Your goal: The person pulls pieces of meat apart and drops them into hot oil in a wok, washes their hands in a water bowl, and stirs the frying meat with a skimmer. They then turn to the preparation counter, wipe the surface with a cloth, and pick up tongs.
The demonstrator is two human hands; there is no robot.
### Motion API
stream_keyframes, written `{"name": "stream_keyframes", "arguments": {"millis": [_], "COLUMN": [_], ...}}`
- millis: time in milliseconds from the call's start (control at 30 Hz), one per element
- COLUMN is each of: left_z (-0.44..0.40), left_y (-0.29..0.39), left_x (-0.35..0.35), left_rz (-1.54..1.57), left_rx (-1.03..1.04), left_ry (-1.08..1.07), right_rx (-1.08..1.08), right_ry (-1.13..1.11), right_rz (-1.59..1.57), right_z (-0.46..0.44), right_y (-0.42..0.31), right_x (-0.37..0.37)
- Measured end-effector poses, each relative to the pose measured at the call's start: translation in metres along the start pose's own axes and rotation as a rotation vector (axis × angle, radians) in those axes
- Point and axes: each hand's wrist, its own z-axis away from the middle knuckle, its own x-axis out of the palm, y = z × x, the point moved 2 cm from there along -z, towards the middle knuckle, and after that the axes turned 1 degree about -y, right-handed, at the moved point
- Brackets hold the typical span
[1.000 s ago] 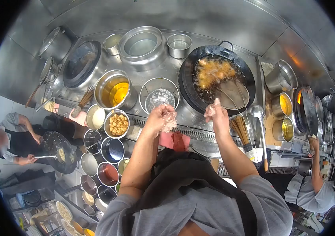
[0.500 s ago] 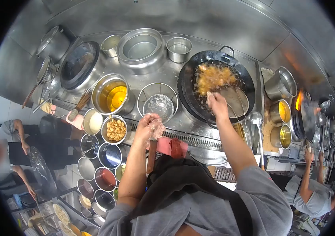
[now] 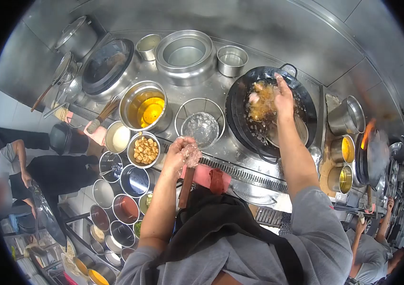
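Head view: we curl the fingers of our left hand (image 3: 175, 154) around a wet, pale pink lump (image 3: 193, 156), just in front of the metal bowl (image 3: 201, 129) on the counter (image 3: 190, 90). Our right hand (image 3: 283, 99) reaches over the black wok (image 3: 239, 92), its fingers extended; we cannot tell whether they pinch anything. Beneath, golden pieces (image 3: 260, 112) and one paler piece (image 3: 254, 97) lie in bubbling oil.
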Motion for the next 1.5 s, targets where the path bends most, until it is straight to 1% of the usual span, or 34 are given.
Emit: {"name": "stream_keyframes", "arguments": {"millis": [33,67,100,133,167,200,233,300,367,433,467,500,567,600,633,700,733,767,833,867,933,967,1033,1067,1100,1167,1200,1233,1300,1333,1367,1433,1467,1500], "left_z": [0.000,-0.001,0.000,0.003,0.005,0.007,0.012,0.027,0.030,0.033,0.033,0.034,0.025,0.026,0.027,0.032,0.029,0.030,0.033,0.035,0.041,0.038,0.030,0.026,0.025,0.024,0.031,0.030,0.025,0.024,0.021,0.011,0.006,0.006], "left_y": [0.002,0.003,0.004,0.004,0.007,0.011,0.018,0.036,0.047,0.057,0.057,0.056,0.043,0.042,0.040,0.036,0.029,0.024,0.020,0.020,0.023,0.024,0.021,0.021,0.024,0.030,0.037,0.037,0.034,0.040,0.038,0.028,0.023,0.021], "left_x": [0.002,0.005,0.006,0.007,0.008,0.009,0.013,0.020,0.028,0.052,0.064,0.071,0.079,0.085,0.089,0.098,0.100,0.104,0.108,0.108,0.112,0.107,0.091,0.084,0.082,0.082,0.089,0.089,0.089,0.089,0.089,0.083,0.080,0.082], "left_rz": [0.003,0.001,-0.004,-0.007,0.050,0.109,0.105,0.192,0.140,0.188,0.209,0.198,0.158,0.127,0.124,0.164,0.233,0.231,0.485,0.484,0.593,0.592,0.420,0.212,0.215,-0.105,-0.175,-0.175,-0.258,-0.338,-0.338,-0.145,-0.099,-0.100], "left_rx": [0.007,0.022,0.032,0.026,0.115,0.206,0.203,0.303,0.337,0.297,0.295,0.307,0.265,0.229,0.230,0.281,0.311,0.309,0.359,0.359,0.269,0.274,0.234,0.304,0.305,0.389,0.397,0.401,0.258,0.206,0.209,0.204,0.221,0.220], "left_ry": [-0.001,-0.008,-0.016,-0.019,-0.024,-0.029,-0.035,0.010,-0.010,-0.138,-0.142,-0.207,-0.245,-0.270,-0.281,-0.255,-0.260,-0.264,-0.264,-0.265,-0.270,-0.270,-0.366,-0.385,-0.381,-0.457,-0.505,-0.502,-0.543,-0.444,-0.444,-0.335,-0.320,-0.320], "right_rx": [-0.095,-0.039,-0.038,-0.056,-0.075,-0.126,-0.177,-0.304,-0.249,-0.033,0.020,0.071,0.161,0.238,0.233,0.302,0.271,0.271,0.250,0.250,0.294,0.289,0.138,0.112,0.112,0.017,-0.048,-0.052,0.055,0.083,0.080,0.262,0.263,0.264], "right_ry": [0.032,0.026,0.028,0.022,0.018,0.012,0.005,-0.065,-0.284,-0.397,-0.466,-0.534,-0.499,-0.477,-0.467,-0.408,-0.418,-0.413,-0.345,-0.344,-0.344,-0.346,-0.384,-0.390,-0.395,-0.536,-0.563,-0.566,-0.411,-0.432,-0.433,-0.370,-0.315,-0.314], "right_rz": [0.049,-0.017,-0.018,-0.168,-0.319,-0.336,-0.354,-0.463,-0.427,-0.212,-0.208,-0.203,-0.323,-0.461,-0.459,-0.515,-0.397,-0.397,-0.525,-0.525,-0.380,-0.382,-0.221,-0.261,-0.260,0.053,0.148,0.148,-0.259,-0.276,-0.276,-0.659,-0.580,-0.580], "right_z": [0.004,0.009,0.018,0.030,0.045,0.069,0.098,0.151,0.179,0.192,0.196,0.201,0.210,0.214,0.216,0.221,0.221,0.222,0.223,0.223,0.220,0.216,0.209,0.206,0.203,0.197,0.194,0.196,0.196,0.193,0.192,0.193,0.197,0.201], "right_y": [-0.021,-0.039,-0.067,-0.094,-0.123,-0.165,-0.195,-0.206,-0.201,-0.179,-0.169,-0.158,-0.132,-0.134,-0.137,-0.138,-0.134,-0.133,-0.140,-0.139,-0.136,-0.136,-0.143,-0.149,-0.156,-0.169,-0.168,-0.166,-0.161,-0.158,-0.152,-0.141,-0.137,-0.136], "right_x": [-0.002,-0.006,-0.010,-0.016,-0.023,-0.035,-0.047,-0.065,-0.054,-0.021,-0.003,0.013,0.033,0.036,0.037,0.036,0.036,0.038,0.046,0.044,0.037,0.031,0.018,0.015,0.010,0.004,0.005,0.009,0.013,0.011,0.009,0.009,0.009,0.011]}}
